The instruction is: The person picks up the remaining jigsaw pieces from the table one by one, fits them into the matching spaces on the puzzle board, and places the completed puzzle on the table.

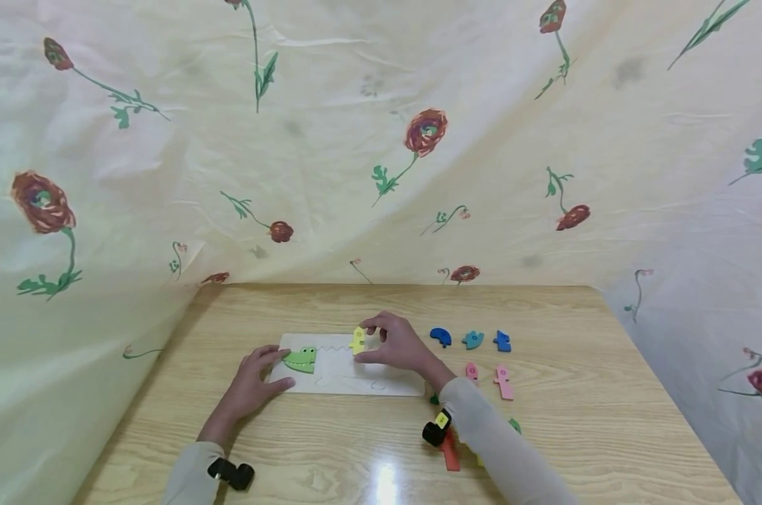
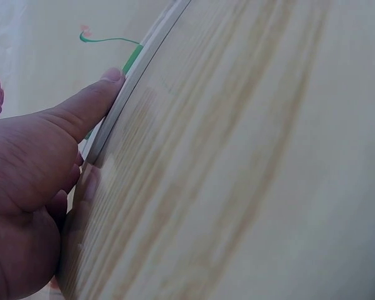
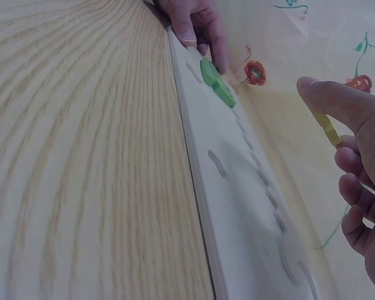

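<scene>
Here, right fingers [image 1: 375, 323] pinching yellow piece [image 1: 357, 342], left fingers [image 1: 269, 354] spread, green piece [image 1: 514, 424] half-hidden

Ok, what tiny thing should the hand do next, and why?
Maybe lower the yellow piece onto the white board: the right hand pinches it above, and the zigzag outline beside the green head is bare.

The table [image 1: 330, 442] is light brown wood with wavy lines. A long white board [image 1: 349, 385] lies flat on it. To the right lie little pieces — three blue pieces [image 1: 440, 337] in a row, two pink pieces [image 1: 504, 383] nearer, then a red piece [image 1: 451, 454] and a green piece [image 1: 514, 425].
</scene>
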The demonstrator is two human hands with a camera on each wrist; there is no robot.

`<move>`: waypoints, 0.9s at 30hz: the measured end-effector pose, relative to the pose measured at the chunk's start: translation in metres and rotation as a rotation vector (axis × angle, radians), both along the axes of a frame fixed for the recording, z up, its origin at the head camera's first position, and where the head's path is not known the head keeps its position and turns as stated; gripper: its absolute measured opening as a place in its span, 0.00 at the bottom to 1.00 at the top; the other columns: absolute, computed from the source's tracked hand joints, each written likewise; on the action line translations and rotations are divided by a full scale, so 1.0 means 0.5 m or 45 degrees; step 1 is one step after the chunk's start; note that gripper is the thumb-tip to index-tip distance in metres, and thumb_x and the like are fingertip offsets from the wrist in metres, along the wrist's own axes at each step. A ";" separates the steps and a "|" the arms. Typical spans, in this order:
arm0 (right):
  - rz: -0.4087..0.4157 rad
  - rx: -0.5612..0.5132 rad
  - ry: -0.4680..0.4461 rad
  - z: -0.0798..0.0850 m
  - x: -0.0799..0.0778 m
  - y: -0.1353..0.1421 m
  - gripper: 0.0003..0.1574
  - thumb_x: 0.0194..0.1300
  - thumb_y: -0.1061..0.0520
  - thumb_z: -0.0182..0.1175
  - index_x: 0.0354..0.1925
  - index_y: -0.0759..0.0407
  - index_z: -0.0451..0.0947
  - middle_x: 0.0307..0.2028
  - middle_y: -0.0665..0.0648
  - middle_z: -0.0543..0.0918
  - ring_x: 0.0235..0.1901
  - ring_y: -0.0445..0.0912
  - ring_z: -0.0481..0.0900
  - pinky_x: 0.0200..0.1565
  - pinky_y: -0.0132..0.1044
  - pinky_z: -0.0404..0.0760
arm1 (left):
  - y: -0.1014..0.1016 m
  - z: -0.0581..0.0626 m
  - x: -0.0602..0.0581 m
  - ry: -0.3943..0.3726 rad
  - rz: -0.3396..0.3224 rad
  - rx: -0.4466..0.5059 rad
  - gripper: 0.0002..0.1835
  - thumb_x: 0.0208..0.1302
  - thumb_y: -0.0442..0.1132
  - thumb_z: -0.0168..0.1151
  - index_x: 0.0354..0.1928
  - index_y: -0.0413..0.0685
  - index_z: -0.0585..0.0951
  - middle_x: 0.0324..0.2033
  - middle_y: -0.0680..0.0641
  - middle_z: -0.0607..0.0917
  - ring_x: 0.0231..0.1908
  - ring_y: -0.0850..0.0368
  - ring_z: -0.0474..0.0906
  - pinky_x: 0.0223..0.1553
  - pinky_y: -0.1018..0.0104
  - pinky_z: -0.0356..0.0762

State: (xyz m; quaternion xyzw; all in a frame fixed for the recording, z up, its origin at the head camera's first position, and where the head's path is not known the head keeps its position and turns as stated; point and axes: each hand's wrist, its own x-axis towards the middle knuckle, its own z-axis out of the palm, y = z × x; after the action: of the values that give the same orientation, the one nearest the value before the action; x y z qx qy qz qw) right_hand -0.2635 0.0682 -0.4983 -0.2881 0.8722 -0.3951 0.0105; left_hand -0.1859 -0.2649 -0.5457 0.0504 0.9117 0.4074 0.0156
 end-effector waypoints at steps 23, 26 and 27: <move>0.035 -0.055 -0.050 -0.026 0.008 -0.069 0.39 0.49 0.43 0.82 0.57 0.56 0.84 0.41 0.50 0.82 0.37 0.44 0.75 0.38 0.33 0.76 | 0.001 0.003 -0.003 -0.046 0.022 -0.017 0.37 0.60 0.51 0.75 0.71 0.53 0.75 0.73 0.39 0.65 0.73 0.35 0.56 0.71 0.32 0.56; 0.040 -0.068 -0.054 -0.029 0.009 -0.078 0.39 0.49 0.43 0.82 0.56 0.56 0.84 0.41 0.50 0.82 0.37 0.44 0.75 0.38 0.33 0.76 | 0.000 0.002 -0.004 -0.051 0.026 -0.018 0.37 0.60 0.51 0.75 0.71 0.54 0.75 0.73 0.39 0.65 0.73 0.35 0.56 0.71 0.31 0.56; 0.043 -0.072 -0.054 -0.030 0.009 -0.082 0.39 0.49 0.42 0.82 0.57 0.56 0.84 0.41 0.50 0.82 0.37 0.44 0.75 0.39 0.33 0.77 | 0.000 0.001 -0.005 -0.052 0.027 -0.019 0.37 0.60 0.52 0.75 0.71 0.54 0.75 0.73 0.39 0.65 0.73 0.35 0.56 0.71 0.31 0.56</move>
State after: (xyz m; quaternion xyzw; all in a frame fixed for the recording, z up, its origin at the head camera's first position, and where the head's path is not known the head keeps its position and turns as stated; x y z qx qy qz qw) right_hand -0.2590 0.0275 -0.5135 -0.2946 0.8554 -0.4252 0.0275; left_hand -0.1882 -0.2651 -0.5450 0.0323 0.9147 0.4017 0.0302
